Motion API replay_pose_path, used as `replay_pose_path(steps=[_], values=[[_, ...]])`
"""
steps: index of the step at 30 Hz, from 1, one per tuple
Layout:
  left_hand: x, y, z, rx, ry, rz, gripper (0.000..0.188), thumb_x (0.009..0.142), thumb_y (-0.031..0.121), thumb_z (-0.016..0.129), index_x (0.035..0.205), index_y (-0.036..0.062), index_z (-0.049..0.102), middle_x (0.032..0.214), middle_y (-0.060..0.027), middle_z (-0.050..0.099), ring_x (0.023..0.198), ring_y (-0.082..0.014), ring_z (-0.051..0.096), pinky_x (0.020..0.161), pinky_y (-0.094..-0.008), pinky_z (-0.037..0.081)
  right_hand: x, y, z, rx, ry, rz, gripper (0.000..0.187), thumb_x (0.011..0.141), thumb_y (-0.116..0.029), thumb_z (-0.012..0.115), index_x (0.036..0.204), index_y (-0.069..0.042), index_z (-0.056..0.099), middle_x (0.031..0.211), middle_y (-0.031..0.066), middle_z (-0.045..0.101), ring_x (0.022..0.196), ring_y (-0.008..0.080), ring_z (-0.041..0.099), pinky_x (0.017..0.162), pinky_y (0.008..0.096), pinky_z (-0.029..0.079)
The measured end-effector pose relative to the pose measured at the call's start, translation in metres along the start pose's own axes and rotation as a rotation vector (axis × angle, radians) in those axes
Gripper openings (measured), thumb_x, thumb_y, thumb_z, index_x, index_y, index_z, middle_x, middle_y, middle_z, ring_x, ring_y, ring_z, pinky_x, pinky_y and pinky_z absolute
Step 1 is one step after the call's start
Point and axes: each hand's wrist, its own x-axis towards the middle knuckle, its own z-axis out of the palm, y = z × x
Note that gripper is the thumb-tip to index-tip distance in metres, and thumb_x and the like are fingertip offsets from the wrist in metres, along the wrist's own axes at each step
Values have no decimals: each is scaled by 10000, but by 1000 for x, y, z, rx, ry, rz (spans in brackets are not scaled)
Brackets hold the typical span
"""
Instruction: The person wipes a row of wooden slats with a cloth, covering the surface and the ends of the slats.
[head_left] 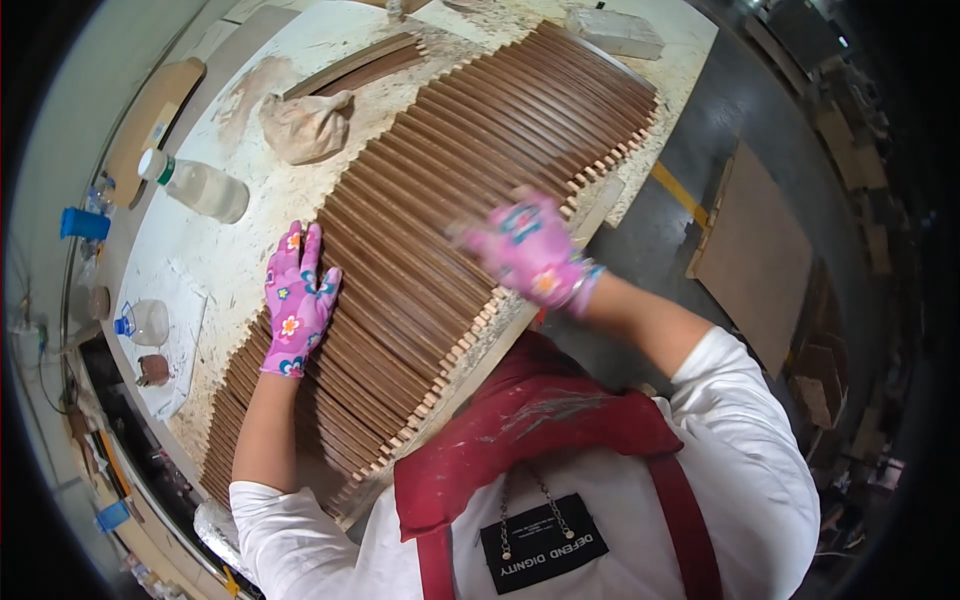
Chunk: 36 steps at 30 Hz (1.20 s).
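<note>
A long row of dark brown wooden slats (470, 170) lies side by side across a pale, stained workbench (230, 260), their pegged ends forming a stepped near edge. My left hand (295, 300), in a pink flowered glove, rests flat with fingers spread on the slats' far ends. My right hand (525, 250), in the same kind of glove, is blurred over the slats close to their near edge; whether it grips anything cannot be told.
On the bench lie a crumpled beige rag (305, 125), a clear bottle on its side (195, 185), a small glue bottle (145, 322), spare slats (350, 65) and a whitish block (615, 32). Brown boards (755, 260) rest on the grey floor to the right.
</note>
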Motion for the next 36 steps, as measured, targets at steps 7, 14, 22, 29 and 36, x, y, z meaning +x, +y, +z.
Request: replay_pose_path(steps=[7,14,22,29,36], values=[[-9,2,-4,7,-35,-53,639,959,380,527,1517,123,352,1541,-187,339,1387,-380,350,1151,-463,277,40,-12,-121,-664,134,-234,541,924,-288,569,1440,-204,431,1181,117,620,1014,317,616,821,450,454],[-5,4,-4,-8,-34,-52,633,944,362,551,1508,132,377,1534,-184,354,1370,-390,369,1143,-462,296,177,-35,-65,-681,-165,-405,415,962,-227,547,1374,-208,503,1133,96,629,1021,297,631,834,431,505],[-9,5,-11,9,-79,-109,635,934,360,555,1504,135,387,1529,-175,366,1356,-380,388,1144,-457,296,156,-34,-93,-649,-393,-683,412,900,-186,635,1305,-217,565,963,73,628,830,243,633,705,386,529],[-6,4,-9,-28,-45,-76,659,920,337,599,1511,153,373,1538,-168,350,1359,-379,383,1139,-464,302,173,-23,-56,-455,-229,-682,465,866,-126,677,1314,-209,583,994,52,642,797,211,634,669,322,547],[-5,4,-6,-17,-27,-65,648,931,357,582,1509,152,376,1532,-167,362,1366,-370,380,1140,-470,293,21,-10,-156,-639,-573,-675,402,858,-224,631,1257,-184,596,914,63,583,846,259,622,718,408,515]])
